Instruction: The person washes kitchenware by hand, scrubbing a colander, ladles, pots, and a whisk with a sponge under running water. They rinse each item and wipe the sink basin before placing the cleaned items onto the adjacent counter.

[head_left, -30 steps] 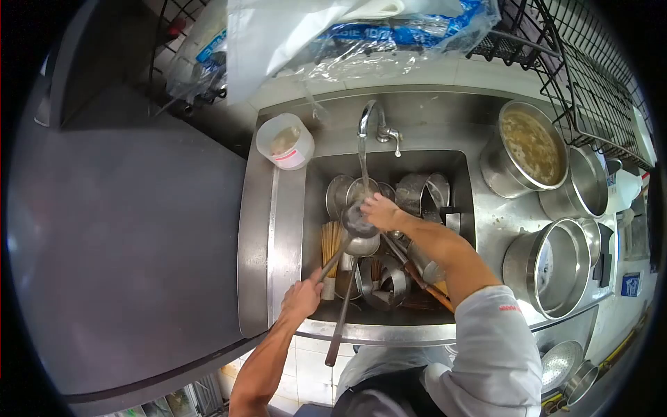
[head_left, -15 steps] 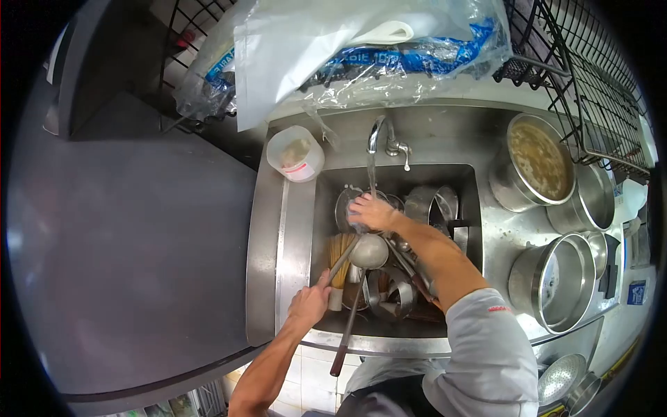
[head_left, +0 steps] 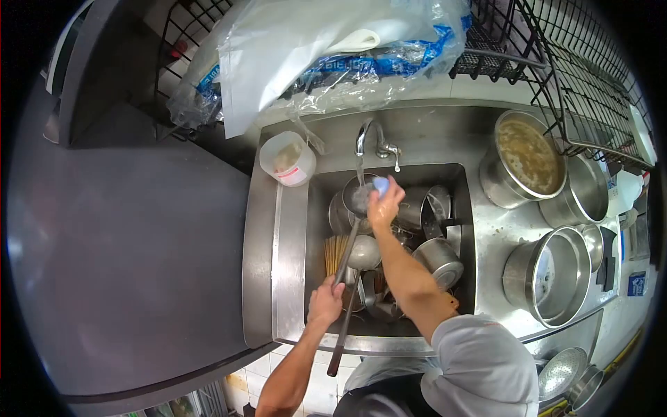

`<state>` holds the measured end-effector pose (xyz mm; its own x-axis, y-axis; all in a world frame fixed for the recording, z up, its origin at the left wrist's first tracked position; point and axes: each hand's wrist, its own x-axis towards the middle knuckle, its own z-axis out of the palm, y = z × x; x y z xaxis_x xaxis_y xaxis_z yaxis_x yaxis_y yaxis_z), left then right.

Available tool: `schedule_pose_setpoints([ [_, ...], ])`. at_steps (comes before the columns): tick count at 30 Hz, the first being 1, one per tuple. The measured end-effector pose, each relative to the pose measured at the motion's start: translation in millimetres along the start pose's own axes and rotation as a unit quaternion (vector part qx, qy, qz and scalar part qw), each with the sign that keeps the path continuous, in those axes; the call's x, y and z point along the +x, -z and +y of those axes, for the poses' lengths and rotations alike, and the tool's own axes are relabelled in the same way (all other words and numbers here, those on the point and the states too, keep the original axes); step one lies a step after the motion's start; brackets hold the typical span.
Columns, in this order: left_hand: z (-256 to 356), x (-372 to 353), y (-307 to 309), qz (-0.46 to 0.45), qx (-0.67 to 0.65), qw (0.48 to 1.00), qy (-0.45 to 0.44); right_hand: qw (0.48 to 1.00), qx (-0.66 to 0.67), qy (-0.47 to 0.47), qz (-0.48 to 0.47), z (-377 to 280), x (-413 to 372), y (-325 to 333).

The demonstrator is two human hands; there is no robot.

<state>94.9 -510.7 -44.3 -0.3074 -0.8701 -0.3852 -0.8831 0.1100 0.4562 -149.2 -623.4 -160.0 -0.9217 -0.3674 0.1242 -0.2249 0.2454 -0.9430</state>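
My left hand [head_left: 326, 302] is closed around the handle of a long ladle [head_left: 344, 251]. The ladle's bowl lies under the stream from the faucet [head_left: 369, 135], with water in it. In my right hand [head_left: 385, 205] is a pale blue sponge [head_left: 381, 185], held at the right rim of that bowl. A second ladle [head_left: 365, 254] rests in the sink [head_left: 458, 208], its dark handle leaning over the front edge. A bamboo brush [head_left: 335, 254] stands by the sink's left wall. Several metal pots and utensils are piled beneath, including a small steel pot [head_left: 439, 263].
A white plastic tub [head_left: 287, 160] stands left of the faucet. On the right counter are a pot of brown liquid [head_left: 529, 156], a wide steel pot [head_left: 556, 278] and other pans. A wire rack [head_left: 590, 90] and plastic bags [head_left: 333, 48] hang above the sink's back edge.
My right hand has drawn back to the right of the ladle bowl, bringing the sponge into view. The ladle bowl now shows under the water. A small steel pot appears from behind my right arm.
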Motion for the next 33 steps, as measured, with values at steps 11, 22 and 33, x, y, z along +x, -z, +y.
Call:
schedule_pose_setpoints([
  [11, 14.2, -1.9, -56.2, -0.006, -0.117, 0.993, -0.006, 0.849, 0.294, -0.384, -0.212, -25.6, -89.7, 53.0],
  [22, 58.1, -12.3, -109.6, -0.085, -0.508, 0.847, 0.128, 0.704, 0.387, -0.460, -0.378, -9.3, -12.1, 58.5],
  [33, 101.7, 83.1, -119.3, -0.160, -0.691, 0.704, 0.046, 0.906, 0.072, -0.136, -0.395, -56.6, 39.9, 27.7],
])
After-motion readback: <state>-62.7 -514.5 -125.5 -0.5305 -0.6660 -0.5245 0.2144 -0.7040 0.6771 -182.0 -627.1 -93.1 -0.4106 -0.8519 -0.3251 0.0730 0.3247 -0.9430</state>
